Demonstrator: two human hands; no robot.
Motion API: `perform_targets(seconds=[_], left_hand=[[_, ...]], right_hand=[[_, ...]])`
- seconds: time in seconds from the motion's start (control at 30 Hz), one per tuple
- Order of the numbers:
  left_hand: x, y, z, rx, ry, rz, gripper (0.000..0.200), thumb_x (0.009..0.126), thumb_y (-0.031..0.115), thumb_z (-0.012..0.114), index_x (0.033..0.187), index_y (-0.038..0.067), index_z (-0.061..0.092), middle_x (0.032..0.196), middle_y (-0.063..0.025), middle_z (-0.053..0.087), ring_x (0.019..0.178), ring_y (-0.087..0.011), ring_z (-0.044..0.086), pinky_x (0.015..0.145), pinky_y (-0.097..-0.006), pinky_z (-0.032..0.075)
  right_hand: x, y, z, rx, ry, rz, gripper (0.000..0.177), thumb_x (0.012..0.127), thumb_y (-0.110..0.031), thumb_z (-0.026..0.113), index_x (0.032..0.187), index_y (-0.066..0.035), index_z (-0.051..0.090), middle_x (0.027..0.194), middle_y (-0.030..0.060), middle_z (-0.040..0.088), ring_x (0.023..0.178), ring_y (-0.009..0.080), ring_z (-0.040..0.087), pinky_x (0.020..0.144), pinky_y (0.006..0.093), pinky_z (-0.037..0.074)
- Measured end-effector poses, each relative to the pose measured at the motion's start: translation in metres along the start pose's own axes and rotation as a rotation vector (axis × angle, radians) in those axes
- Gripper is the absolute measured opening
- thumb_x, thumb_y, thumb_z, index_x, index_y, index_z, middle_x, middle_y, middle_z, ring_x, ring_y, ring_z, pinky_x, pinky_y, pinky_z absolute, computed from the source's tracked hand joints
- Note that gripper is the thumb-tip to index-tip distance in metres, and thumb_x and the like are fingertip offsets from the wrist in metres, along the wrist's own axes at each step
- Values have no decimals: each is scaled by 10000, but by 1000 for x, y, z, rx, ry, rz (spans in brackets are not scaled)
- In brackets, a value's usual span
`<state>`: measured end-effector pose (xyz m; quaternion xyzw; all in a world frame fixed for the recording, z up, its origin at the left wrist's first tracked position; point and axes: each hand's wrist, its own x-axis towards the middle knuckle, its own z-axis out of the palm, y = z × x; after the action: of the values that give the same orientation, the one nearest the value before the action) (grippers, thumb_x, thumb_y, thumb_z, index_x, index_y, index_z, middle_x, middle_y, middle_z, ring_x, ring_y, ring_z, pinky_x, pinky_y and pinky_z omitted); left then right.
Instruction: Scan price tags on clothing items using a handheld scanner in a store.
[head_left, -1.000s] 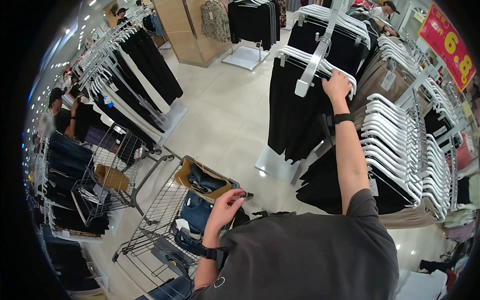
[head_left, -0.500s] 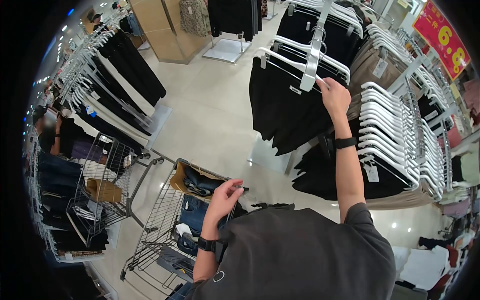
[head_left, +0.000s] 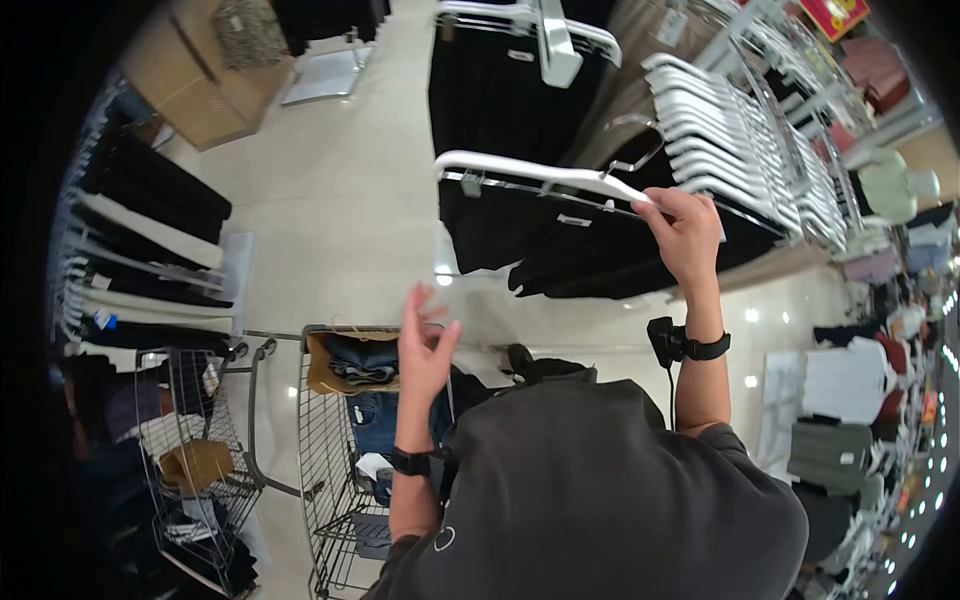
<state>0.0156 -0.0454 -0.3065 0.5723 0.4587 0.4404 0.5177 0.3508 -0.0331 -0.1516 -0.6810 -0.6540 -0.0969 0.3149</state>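
My right hand (head_left: 685, 235) grips one end of a white hanger (head_left: 560, 177) held out in front of me. Clipped beneath its metal bar is a black garment (head_left: 500, 225) that looks like a pair of shorts, with a small pale label at the waist. The hanger's metal hook (head_left: 645, 150) is free of any rail. My left hand (head_left: 425, 345) is raised with nothing in it, slightly blurred, fingers apart. It is nearest the shopping cart (head_left: 325, 440), which carries folded jeans (head_left: 375, 420) and a brown bag (head_left: 320, 370).
A rack arm (head_left: 560, 55) with black garments stands ahead. White hangers (head_left: 710, 130) crowd a rack to the right. A second cart (head_left: 190, 450) and a rail of trousers (head_left: 165, 200) are at left. Pale floor (head_left: 340, 200) runs between the racks.
My right hand has brought the hanger with the black garment off the rack arm and nearer to me. My left hand has risen and its fingers have spread. The view has turned right.
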Motion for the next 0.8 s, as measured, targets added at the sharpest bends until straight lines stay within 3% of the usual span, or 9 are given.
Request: perform_targets(seconds=[0.1, 0.17, 0.2, 0.3, 0.4, 0.53, 0.63, 0.73, 0.8], left_hand=[[19, 23, 6, 208, 86, 260, 884, 832, 188, 719, 1508, 26, 173, 1495, -211, 343, 1323, -315, 428, 988, -411, 418], [27, 43, 9, 301, 94, 394, 885, 836, 265, 717, 1501, 11, 192, 1507, -208, 332, 1353, -321, 391, 1047, -451, 359], [29, 51, 10, 313, 62, 447, 827, 818, 309, 740, 1458, 5, 314, 1479, -194, 383, 1332, -325, 411, 1051, -414, 362], [26, 67, 22, 177, -194, 350, 438, 835, 274, 730, 1165, 7, 622, 1030, -126, 690, 937, -235, 650, 821, -313, 483], [9, 91, 43, 269, -329, 197, 250, 848, 220, 716, 966, 2, 683, 760, -58, 683, 674, -154, 619, 626, -267, 465], [-16, 105, 92, 251, -280, 395, 174, 879, 160, 683, 860, -13, 687, 700, -50, 668, 616, -112, 588, 567, -244, 443], [-32, 117, 122, 140, -199, 424, 178, 891, 155, 676, 859, -21, 685, 711, -50, 679, 629, -102, 601, 583, -227, 456], [-43, 139, 137, 153, -189, 437, 179, 899, 146, 670, 864, -29, 681, 746, -61, 691, 666, -104, 618, 611, -227, 475], [-48, 147, 140, 139, -189, 437, 181, 910, 145, 660, 888, -33, 677, 769, -65, 694, 698, -103, 614, 633, -229, 472]], right_hand=[[-24, -4, -20, -36, -66, -88, 160, 760, -245, 765, 779, -99, 704, 603, -23, 565, 561, 148, 519, 689, 299, 369], [-36, -6, -32, -20, -101, -135, 160, 748, -249, 770, 773, -106, 702, 590, -27, 544, 560, 148, 513, 681, 296, 369], [-42, -5, -39, -15, -116, -155, 160, 745, -251, 770, 771, -109, 702, 590, -28, 543, 562, 149, 514, 677, 296, 369], [-57, 5, -58, 21, -128, -223, 161, 736, -258, 771, 767, -115, 703, 589, -30, 543, 570, 151, 516, 668, 298, 371], [-73, 30, -80, 50, -124, -266, 169, 728, -268, 770, 766, -118, 705, 606, -30, 557, 592, 150, 527, 670, 303, 375], [-94, 68, -111, 84, -87, -289, 167, 736, -259, 763, 773, -108, 702, 631, -21, 573, 614, 156, 535, 709, 309, 377], [-113, 87, -124, 69, 33, -260, 198, 754, -233, 761, 902, -107, 724, 878, 0, 686, 839, 178, 610, 818, 328, 397], [-129, 102, -130, 88, 376, -144, 336, 758, -224, 770, 1057, -86, 703, 1151, 80, 654, 1080, 242, 579, 936, 360, 393], [-148, 124, -131, 218, 517, 33, 579, 793, -234, 769, 1291, -31, 555, 1301, 126, 572, 1213, 280, 508, 1025, 373, 358]])
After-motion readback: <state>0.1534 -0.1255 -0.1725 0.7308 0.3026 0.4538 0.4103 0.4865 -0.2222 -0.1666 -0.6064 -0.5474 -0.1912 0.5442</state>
